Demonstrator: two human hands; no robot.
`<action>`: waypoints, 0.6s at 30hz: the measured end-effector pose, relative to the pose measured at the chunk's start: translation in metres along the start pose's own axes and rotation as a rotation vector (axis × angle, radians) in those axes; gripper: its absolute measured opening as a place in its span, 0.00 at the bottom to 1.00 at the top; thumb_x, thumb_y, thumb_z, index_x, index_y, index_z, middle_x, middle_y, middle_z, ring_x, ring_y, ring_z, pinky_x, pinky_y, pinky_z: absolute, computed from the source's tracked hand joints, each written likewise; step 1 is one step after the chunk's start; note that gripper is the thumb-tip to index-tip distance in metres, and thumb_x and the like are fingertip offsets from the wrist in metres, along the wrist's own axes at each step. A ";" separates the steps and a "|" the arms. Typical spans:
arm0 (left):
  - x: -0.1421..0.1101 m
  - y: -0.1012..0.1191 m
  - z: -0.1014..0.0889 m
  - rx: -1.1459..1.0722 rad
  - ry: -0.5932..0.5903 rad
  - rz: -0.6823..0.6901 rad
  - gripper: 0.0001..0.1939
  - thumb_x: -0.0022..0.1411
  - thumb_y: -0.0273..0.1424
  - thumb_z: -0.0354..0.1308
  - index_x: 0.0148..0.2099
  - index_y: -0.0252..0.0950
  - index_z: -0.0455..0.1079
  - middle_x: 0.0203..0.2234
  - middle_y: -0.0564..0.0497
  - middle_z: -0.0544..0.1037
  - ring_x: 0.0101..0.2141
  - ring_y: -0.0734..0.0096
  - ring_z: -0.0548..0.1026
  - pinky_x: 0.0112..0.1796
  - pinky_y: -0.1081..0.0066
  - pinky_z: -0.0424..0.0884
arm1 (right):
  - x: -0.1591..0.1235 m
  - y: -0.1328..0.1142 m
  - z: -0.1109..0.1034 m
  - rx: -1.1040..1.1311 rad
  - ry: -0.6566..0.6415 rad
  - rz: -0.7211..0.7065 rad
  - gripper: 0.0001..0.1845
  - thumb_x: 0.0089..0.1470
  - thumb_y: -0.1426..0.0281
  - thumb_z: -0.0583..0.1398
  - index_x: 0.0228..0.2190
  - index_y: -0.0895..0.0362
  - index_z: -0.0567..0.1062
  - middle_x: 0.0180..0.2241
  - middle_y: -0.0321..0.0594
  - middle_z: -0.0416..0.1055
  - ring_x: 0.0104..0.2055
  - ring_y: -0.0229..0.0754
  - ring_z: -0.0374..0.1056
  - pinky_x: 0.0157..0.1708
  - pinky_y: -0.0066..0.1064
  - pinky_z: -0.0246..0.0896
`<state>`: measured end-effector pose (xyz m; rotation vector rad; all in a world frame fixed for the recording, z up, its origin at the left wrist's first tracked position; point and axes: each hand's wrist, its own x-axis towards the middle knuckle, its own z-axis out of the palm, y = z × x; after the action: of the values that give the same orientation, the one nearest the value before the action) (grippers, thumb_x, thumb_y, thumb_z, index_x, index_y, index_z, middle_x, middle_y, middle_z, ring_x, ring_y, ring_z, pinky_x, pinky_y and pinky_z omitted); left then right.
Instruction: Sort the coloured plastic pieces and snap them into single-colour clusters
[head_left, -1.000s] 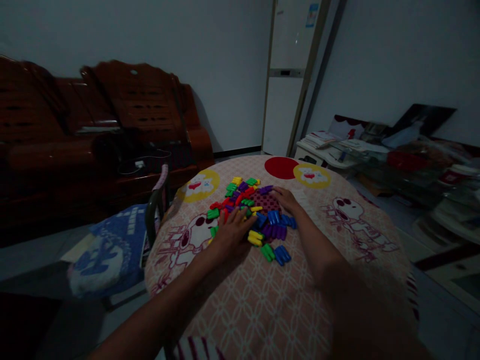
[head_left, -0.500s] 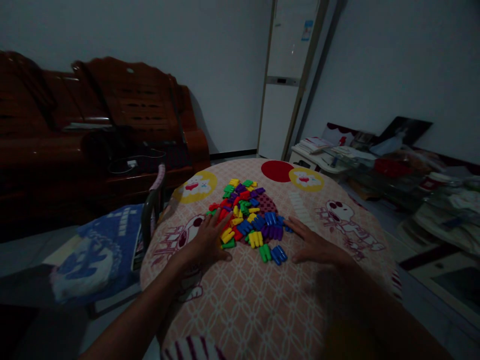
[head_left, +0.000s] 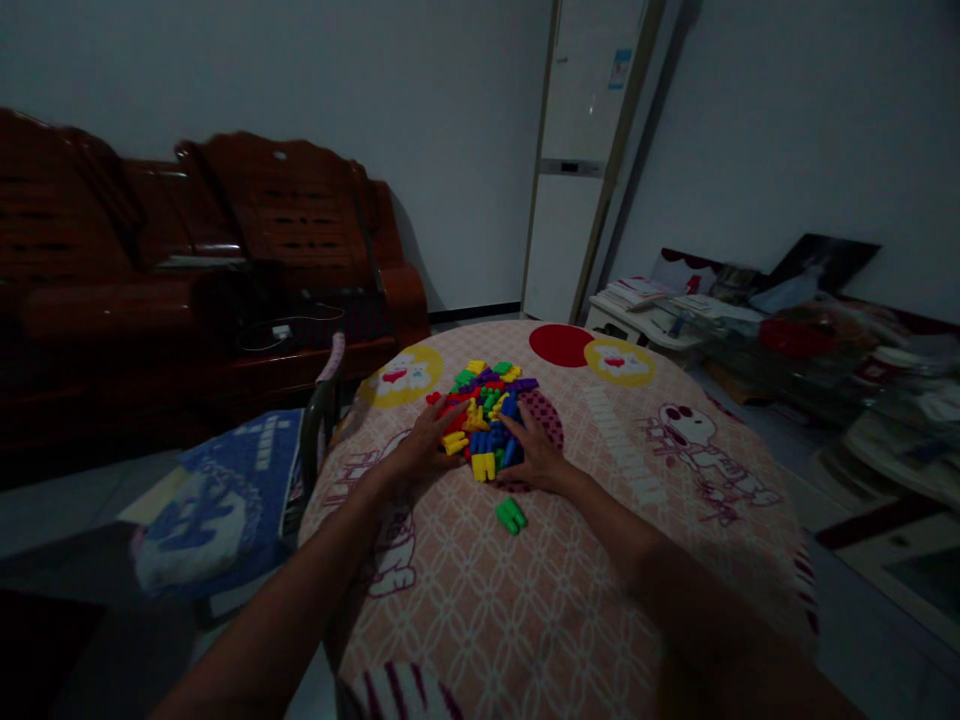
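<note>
A heap of red, yellow, green, blue and purple plastic toy blocks (head_left: pixel 476 417) lies on the patterned tablecloth (head_left: pixel 570 600). Along the heap's left side is my left hand (head_left: pixel 426 443), its fingers spread and curved against the outer blocks. My right hand (head_left: pixel 538 456) presses in from the right, fingers apart, touching blue blocks and covering some of the others. Between the two hands sits a yellow block (head_left: pixel 484 466) at the heap's front edge. A single green block (head_left: pixel 511 515) rests apart, nearer to me. Neither hand grips a block.
A chair with a blue cloth (head_left: pixel 225 510) stands at the table's left. Behind it is a wooden sofa (head_left: pixel 300 220). A tall white cabinet-like appliance (head_left: pixel 566 230) is at the back. On the right, a cluttered glass-topped table (head_left: pixel 817 390) holds papers and bags.
My right hand has swept left, pushing blue and purple blocks into a tighter heap. The green block in front is now alone. My left hand stays at the heap's left side.
</note>
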<state>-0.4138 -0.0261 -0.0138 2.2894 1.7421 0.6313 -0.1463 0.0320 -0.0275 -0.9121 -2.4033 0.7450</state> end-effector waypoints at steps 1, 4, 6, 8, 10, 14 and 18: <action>0.004 -0.003 -0.003 0.005 -0.011 0.001 0.50 0.54 0.42 0.68 0.73 0.40 0.50 0.71 0.36 0.49 0.70 0.39 0.48 0.64 0.46 0.56 | 0.002 -0.003 -0.002 0.013 -0.009 -0.012 0.62 0.34 0.54 0.76 0.68 0.48 0.58 0.74 0.49 0.31 0.74 0.63 0.30 0.69 0.56 0.35; 0.016 -0.006 -0.017 0.052 -0.041 -0.032 0.52 0.51 0.40 0.70 0.73 0.40 0.51 0.70 0.35 0.52 0.69 0.39 0.50 0.64 0.47 0.57 | 0.006 -0.005 -0.020 0.093 -0.011 -0.036 0.55 0.35 0.53 0.75 0.63 0.49 0.67 0.73 0.50 0.41 0.73 0.62 0.39 0.69 0.55 0.39; 0.023 -0.002 -0.028 0.099 -0.058 -0.071 0.53 0.49 0.38 0.71 0.73 0.41 0.51 0.71 0.35 0.51 0.69 0.39 0.52 0.63 0.47 0.58 | 0.008 0.001 -0.039 0.187 0.064 -0.027 0.46 0.38 0.53 0.74 0.58 0.50 0.73 0.70 0.49 0.51 0.71 0.59 0.48 0.68 0.52 0.44; 0.028 0.005 -0.042 0.152 -0.096 -0.102 0.51 0.48 0.34 0.71 0.72 0.41 0.53 0.71 0.35 0.51 0.68 0.39 0.53 0.63 0.47 0.59 | 0.010 0.012 -0.057 0.306 0.196 0.025 0.37 0.42 0.54 0.72 0.54 0.52 0.77 0.64 0.48 0.64 0.66 0.56 0.58 0.65 0.50 0.51; 0.031 0.016 -0.055 0.199 -0.134 -0.095 0.48 0.49 0.29 0.69 0.71 0.40 0.57 0.71 0.35 0.52 0.68 0.41 0.54 0.64 0.49 0.58 | 0.011 0.025 -0.069 0.432 0.315 0.137 0.29 0.45 0.56 0.69 0.50 0.53 0.79 0.56 0.47 0.73 0.59 0.52 0.67 0.59 0.48 0.61; 0.030 0.059 -0.065 0.202 -0.137 0.090 0.42 0.53 0.30 0.67 0.69 0.42 0.59 0.69 0.40 0.57 0.67 0.46 0.58 0.63 0.52 0.60 | 0.005 0.047 -0.072 0.580 0.456 0.346 0.21 0.43 0.59 0.67 0.39 0.56 0.82 0.43 0.45 0.81 0.45 0.48 0.75 0.48 0.42 0.69; 0.015 0.123 -0.030 0.165 -0.213 0.346 0.45 0.55 0.40 0.68 0.71 0.45 0.56 0.70 0.40 0.54 0.67 0.47 0.56 0.63 0.52 0.59 | -0.004 0.056 -0.068 0.621 0.488 0.367 0.19 0.38 0.59 0.68 0.33 0.57 0.83 0.36 0.44 0.81 0.41 0.48 0.75 0.47 0.42 0.69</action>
<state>-0.3174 -0.0505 0.0656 2.6876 1.3602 0.2889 -0.0781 0.0865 -0.0125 -1.1053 -1.4659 1.1560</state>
